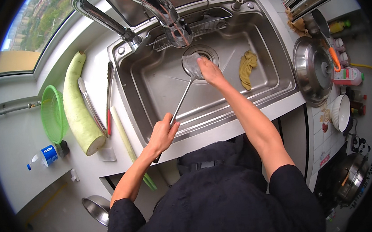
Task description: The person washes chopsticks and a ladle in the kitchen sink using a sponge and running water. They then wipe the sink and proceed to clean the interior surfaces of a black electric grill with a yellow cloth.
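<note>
My left hand (165,132) is closed around the handle of a long metal kitchen utensil with a broad mesh-like head (192,63), perhaps a skimmer. The head is over the drain of the stainless steel sink (171,94), below the chrome faucet (177,32). My right hand (211,69) presses on the right side of the head; whether it holds a cloth or mesh there, I cannot tell. A crumpled yellow cloth (248,69) lies at the right in the basin.
Left of the sink lie a long pale green gourd (78,107), metal tongs (108,95), a green basket (53,114), a Pepsi bottle (48,156) and a long green onion (126,136). At the right are a large metal lid (312,71), a white bowl (341,113) and several bottles.
</note>
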`<action>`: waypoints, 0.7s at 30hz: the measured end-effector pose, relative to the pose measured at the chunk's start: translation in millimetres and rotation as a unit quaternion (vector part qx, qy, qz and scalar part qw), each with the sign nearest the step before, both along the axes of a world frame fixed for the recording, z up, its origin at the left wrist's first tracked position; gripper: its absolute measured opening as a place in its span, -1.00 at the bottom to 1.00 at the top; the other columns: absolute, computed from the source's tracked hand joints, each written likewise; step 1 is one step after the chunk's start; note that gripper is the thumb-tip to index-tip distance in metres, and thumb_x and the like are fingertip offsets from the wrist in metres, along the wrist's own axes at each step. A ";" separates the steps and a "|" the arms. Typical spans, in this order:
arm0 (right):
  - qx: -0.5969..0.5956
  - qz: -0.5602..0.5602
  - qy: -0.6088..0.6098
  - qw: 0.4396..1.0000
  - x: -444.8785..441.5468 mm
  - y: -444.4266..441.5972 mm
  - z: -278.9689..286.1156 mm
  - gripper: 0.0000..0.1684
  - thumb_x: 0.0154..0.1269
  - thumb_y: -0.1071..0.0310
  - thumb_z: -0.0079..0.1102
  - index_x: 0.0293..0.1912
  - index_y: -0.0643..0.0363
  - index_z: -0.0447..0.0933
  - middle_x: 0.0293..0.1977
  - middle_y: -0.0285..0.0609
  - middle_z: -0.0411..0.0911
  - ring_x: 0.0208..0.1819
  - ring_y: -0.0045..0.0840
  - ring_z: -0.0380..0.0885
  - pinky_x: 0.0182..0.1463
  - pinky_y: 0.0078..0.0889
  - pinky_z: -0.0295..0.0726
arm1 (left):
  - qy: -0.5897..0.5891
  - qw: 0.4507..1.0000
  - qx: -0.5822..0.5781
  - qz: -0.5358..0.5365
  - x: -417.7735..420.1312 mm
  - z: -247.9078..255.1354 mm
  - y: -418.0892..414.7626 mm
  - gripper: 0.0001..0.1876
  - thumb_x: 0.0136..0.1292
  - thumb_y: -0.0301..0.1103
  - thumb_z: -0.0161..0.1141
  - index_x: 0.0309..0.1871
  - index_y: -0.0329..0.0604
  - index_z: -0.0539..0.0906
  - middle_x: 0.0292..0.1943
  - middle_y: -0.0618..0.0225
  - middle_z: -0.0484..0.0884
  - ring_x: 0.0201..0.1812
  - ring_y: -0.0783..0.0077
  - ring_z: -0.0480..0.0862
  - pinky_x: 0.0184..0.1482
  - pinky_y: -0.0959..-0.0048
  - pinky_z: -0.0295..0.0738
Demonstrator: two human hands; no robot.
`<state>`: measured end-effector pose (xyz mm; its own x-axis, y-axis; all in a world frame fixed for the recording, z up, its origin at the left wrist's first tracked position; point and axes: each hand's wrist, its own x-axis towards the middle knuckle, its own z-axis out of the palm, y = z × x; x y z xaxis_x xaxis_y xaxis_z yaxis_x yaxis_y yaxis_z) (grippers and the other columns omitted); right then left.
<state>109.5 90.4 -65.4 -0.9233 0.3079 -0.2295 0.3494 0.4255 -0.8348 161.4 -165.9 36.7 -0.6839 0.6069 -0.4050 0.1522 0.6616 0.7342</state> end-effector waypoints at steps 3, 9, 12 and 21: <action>-0.091 -0.028 -0.014 0.995 5.2 -18.8 -7.8 -0.48 0.43 0.03 -0.32 -0.05 0.27 0.45 -0.25 0.19 0.56 -0.08 0.07 0.50 0.00 -0.05 0.41 | 0.006 0.999 0.000 0.044 -14.6 3.6 -3.1 -0.76 0.30 -0.35 0.10 -0.30 -0.30 0.29 -0.69 0.01 0.41 -0.61 -0.04 0.42 -0.50 0.20 0.29; -0.404 -0.068 0.016 0.912 14.2 -74.9 -8.0 -0.76 0.34 0.49 -0.16 -0.10 0.31 0.47 -0.37 -0.12 0.56 -0.41 -0.60 0.56 -0.30 -0.61 0.58 | 0.041 0.996 0.065 -0.055 -21.9 28.8 26.9 -0.77 0.29 -0.37 0.09 -0.23 -0.26 0.27 -0.56 -0.09 0.48 -0.44 -0.25 0.47 -0.42 0.08 0.33; -0.203 -0.125 -0.008 0.971 31.5 -25.3 -47.1 -0.80 0.25 0.48 -0.05 -0.22 0.36 0.53 -0.40 -0.09 0.59 -0.39 -0.50 0.62 -0.34 -0.49 0.58 | -0.014 0.998 0.041 0.042 -23.1 24.4 22.1 -0.78 0.29 -0.36 0.09 -0.28 -0.28 0.30 -0.67 0.07 0.39 -0.62 0.10 0.43 -0.51 0.25 0.29; 0.045 -0.028 0.088 0.995 33.1 -35.5 114.2 -0.82 0.21 0.36 0.10 -0.24 0.27 0.55 -0.37 -0.08 0.58 -0.26 -0.28 0.57 -0.18 -0.32 0.51 | -0.023 0.995 0.035 0.093 -19.0 -4.6 -18.0 -0.74 0.29 -0.31 0.12 -0.34 -0.29 0.32 -0.69 0.21 0.33 -0.65 0.37 0.30 -0.55 0.37 0.24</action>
<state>142.6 54.9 48.8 -0.9278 0.3715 -0.0341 0.2257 0.4860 -0.8443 142.4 -183.9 32.1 -0.7687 0.4994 -0.3997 -0.0032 0.6219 0.7831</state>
